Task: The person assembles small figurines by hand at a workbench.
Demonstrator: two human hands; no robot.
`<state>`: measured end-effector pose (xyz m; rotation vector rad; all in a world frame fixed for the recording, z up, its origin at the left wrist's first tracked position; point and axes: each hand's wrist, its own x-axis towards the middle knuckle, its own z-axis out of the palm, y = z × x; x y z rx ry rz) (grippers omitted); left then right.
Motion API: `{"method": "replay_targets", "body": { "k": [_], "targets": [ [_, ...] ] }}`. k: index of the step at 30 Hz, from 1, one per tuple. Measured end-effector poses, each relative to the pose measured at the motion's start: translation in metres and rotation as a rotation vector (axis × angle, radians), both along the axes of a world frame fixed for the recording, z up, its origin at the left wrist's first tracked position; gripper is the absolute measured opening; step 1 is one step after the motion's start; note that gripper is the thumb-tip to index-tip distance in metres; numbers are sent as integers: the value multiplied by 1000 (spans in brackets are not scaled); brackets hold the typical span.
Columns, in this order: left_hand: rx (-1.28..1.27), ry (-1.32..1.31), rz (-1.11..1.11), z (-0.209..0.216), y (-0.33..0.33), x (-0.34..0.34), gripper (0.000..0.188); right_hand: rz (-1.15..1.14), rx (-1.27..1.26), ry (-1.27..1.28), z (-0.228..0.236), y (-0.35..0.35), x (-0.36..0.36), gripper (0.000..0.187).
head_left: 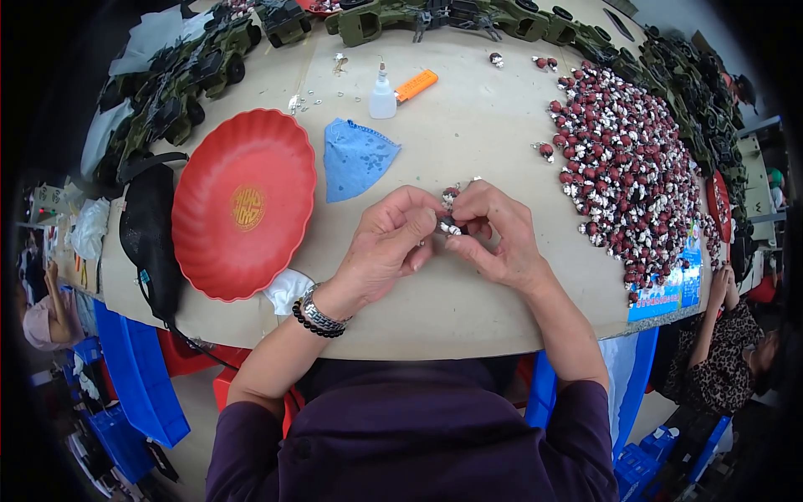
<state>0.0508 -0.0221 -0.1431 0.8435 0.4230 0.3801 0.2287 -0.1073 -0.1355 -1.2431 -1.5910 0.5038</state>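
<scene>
At the middle of the table, my left hand [389, 238] and my right hand [499, 238] meet with fingertips pinched. Between them is a small figurine [450, 227], dark with white parts; my fingers cover much of it. Just beyond the fingertips shows another small red-and-white figurine [450, 194], partly hidden by the right fingers. To the right spreads a large heap of such red-and-white figurines [623, 159]. A damp-spotted blue cloth [355, 159] lies beyond my left hand. The left wrist wears a metal watch band and dark beads.
A scalloped red plate [196, 197] and a black bag [152, 238] lie at the left. Farther back are a small squeeze bottle [382, 99], an orange-handled tool [416, 85] and small metal bits [305, 104]. Green toy vehicles [360, 25] line the far edge. People sit at both sides.
</scene>
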Motion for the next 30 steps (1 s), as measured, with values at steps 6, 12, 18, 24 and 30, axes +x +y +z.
{"method": "replay_targets", "body": {
  "k": [6,12,18,24,30],
  "targets": [
    [147,-11,98,2,0,1,15,-29,52,-26,-4,-1,-1,22],
    [121,-32,90,0,2,0,14,-51,70,-117,-1,0,-5,23],
    [83,-32,76,5,-1,2,18,-55,137,-185,-6,2,-2,26],
    [101,4,61,5,0,0,18,-36,138,-139,11,2,9,21],
    [-227,-283,247,2,22,-5,21,-352,-9,-103,19,1,46,17]
  ]
}}
